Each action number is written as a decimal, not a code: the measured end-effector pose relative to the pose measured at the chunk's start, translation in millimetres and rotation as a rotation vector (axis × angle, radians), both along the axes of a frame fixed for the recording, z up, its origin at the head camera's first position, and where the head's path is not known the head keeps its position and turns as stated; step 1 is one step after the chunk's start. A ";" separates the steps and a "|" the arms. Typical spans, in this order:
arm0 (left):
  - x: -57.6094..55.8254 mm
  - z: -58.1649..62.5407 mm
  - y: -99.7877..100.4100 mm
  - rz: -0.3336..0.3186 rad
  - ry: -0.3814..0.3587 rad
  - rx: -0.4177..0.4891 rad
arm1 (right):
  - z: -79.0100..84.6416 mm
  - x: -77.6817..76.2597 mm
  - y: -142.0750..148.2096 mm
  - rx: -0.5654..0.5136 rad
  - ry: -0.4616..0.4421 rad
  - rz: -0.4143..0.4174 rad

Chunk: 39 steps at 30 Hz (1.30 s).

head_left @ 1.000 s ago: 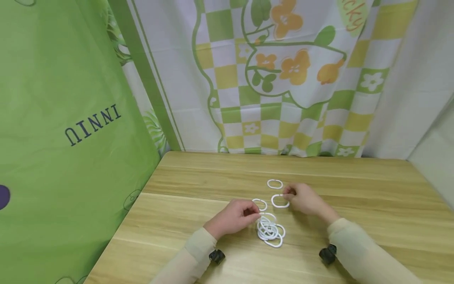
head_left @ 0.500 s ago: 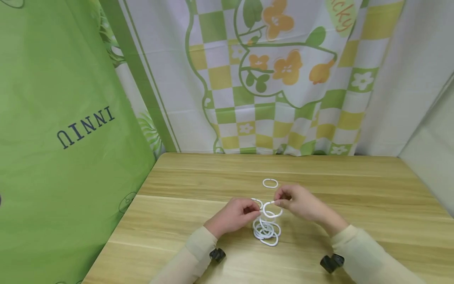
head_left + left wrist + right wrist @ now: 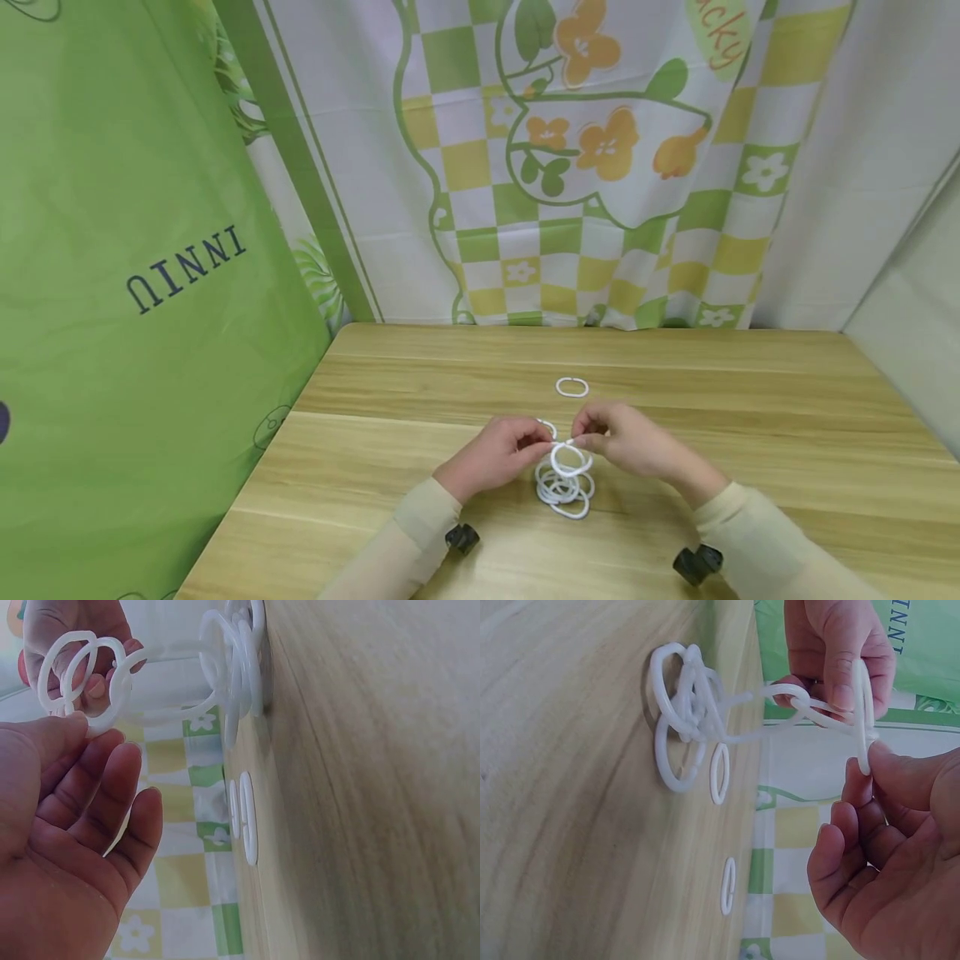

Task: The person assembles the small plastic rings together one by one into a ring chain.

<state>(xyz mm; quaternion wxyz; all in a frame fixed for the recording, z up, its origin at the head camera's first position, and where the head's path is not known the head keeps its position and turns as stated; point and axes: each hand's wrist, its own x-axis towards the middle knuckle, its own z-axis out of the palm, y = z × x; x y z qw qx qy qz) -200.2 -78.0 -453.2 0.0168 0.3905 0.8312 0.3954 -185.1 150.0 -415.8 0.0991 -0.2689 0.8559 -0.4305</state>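
Note:
My right hand pinches a white plastic C-shaped chain link between thumb and forefinger, near the gap in its oval. In the head view, my left hand faces it closely, its thumb and fingers pinching the end link of a white chain. The two held links overlap in both wrist views; whether they are hooked together I cannot tell. From the left fingers the chain slopes down to a heap of joined links on the wooden table.
One loose white link lies farther back on the table. Another loose link shows partly behind the left fingertips. A patterned curtain hangs along the table's back edge, and a green cloth hangs on the left.
My right hand has brought its link from the table leftward and nearer, up against the link in my left hand. The left hand has stayed nearly in place.

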 end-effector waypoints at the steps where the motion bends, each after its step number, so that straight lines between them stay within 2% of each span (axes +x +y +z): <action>1: 0.4 0.5 0.1 -0.001 0.004 -0.002 | -0.7 0.2 -0.3 0.002 -0.004 0.000; 8: 0.5 -0.2 1.8 0.003 0.043 -0.021 | -5.9 0.7 -2.5 0.005 0.003 0.002; 15: 1.1 -0.4 2.1 -0.001 0.051 -0.014 | -11.8 2.1 -3.0 -0.004 0.017 0.027; 23: 2.1 -2.9 -3.4 -0.029 -0.031 0.020 | -13.2 2.0 -0.5 -0.003 0.006 -0.081; 27: 1.9 -4.2 -3.5 -0.033 -0.042 0.029 | -12.2 2.1 0.7 -0.004 0.016 -0.095; 33: 1.4 -4.9 -1.9 0.017 -0.071 0.021 | -11.5 2.6 -0.5 -0.021 -0.001 -0.106; 39: 1.1 -3.1 -2.8 0.061 -0.069 -0.008 | -10.7 3.0 -4.5 -0.052 0.007 -0.120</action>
